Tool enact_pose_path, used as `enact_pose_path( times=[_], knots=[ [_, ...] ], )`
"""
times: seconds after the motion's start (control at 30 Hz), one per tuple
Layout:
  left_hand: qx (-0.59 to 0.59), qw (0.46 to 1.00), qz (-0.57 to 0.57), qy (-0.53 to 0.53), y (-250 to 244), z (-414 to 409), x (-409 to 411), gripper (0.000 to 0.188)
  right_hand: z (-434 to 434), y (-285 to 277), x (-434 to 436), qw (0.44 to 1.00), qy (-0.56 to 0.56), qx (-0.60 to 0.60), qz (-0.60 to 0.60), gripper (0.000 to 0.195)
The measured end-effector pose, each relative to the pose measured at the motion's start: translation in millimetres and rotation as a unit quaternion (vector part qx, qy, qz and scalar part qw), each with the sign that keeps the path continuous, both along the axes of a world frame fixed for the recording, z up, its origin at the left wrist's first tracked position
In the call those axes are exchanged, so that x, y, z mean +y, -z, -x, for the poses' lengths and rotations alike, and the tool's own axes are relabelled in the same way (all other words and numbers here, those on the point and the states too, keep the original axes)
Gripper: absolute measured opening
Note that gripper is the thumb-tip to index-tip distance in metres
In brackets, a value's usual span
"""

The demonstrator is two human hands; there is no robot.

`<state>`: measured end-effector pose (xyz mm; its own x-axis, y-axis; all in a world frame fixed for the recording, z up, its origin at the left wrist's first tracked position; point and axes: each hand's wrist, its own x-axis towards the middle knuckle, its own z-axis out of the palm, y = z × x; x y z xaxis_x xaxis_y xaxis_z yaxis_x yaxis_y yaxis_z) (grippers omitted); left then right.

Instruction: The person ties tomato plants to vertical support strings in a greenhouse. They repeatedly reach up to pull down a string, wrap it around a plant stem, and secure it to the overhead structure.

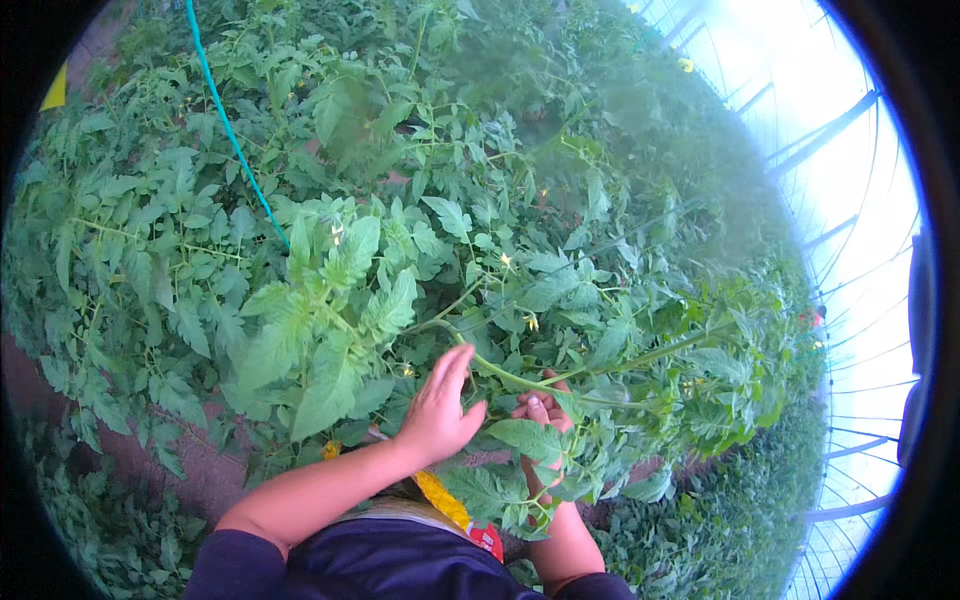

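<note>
A green tomato stem (491, 367) bends across in front of me, with a leafy top (330, 322) at its left end. My left hand (442, 409) is raised beside this stem, thumb spread from the fingers, fingertips close to or touching it. Nothing shows in its palm. Lower right, my right hand (546, 411) has its fingers curled at the stem and a side stalk (562, 377). Tomato leaves (529, 439) cover part of that hand and wrist, so I cannot tell what it grips. Small yellow tomato flowers (531, 321) hang just above the stem.
Dense tomato plants (187, 172) surround me. A teal cord (225, 120) runs down into the foliage at upper left. Yellow-and-red packaging (450, 502) is at my waist. Bare soil (150, 465) shows lower left; a greenhouse frame (825, 150) curves along the right.
</note>
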<state>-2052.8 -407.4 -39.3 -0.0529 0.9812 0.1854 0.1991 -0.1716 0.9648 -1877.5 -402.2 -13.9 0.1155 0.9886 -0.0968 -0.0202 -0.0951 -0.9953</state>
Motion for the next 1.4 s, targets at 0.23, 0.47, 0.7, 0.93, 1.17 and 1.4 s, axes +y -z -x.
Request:
enact_pose_path(
  times=[0.23,0.47,0.7,0.93,1.17,1.4],
  knots=[
    [-0.001,0.996,0.024,-0.09,18,-4,79,0.08,-5,-2,21,0.997,-0.031,0.068,0.031,0.058],
    [0.031,0.989,0.001,-0.143,33,-4,46,0.045,-12,-20,37,0.989,-0.118,-0.058,0.071,0.032],
    [0.017,0.995,-0.054,-0.077,35,-12,18,0.053,-13,-3,11,0.989,-0.144,0.01,0.025,0.037],
    [0.195,0.967,-0.143,-0.079,27,0,16,0.048,-11,-11,-3,0.94,-0.304,-0.114,-0.107,0.043],
    [0.203,0.96,-0.181,-0.069,26,20,-2,0.042,-19,12,-9,0.973,-0.056,0.223,0.006,0.08],
    [0.125,0.989,-0.076,-0.037,11,31,-6,0.047,27,-37,-51,0.973,-0.195,0.047,-0.115,0.09]
  ],
)
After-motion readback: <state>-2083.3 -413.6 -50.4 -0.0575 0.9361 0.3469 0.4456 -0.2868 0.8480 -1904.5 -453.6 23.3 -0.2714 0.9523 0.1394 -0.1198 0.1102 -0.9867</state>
